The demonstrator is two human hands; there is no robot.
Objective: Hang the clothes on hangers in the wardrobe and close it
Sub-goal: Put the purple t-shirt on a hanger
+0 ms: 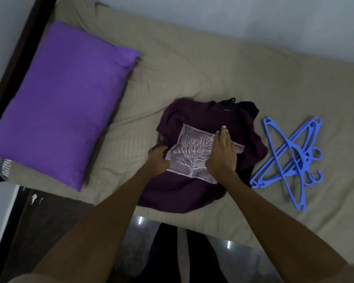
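My right hand [223,152] lies flat, fingers together, on the shirt [202,123] in the middle of the bed [192,68]. My left hand [157,160] pinches the shirt's left edge. The hangers [290,158] lie just right of the shirt, the pillow [63,103] well left.

You have nothing to read here: no words, labels, brands or numbers show on anything in view. The only marking is a pale printed panel [194,154] on the front of the dark purple shirt [192,193], and it carries a bare tree drawing, no lettering.
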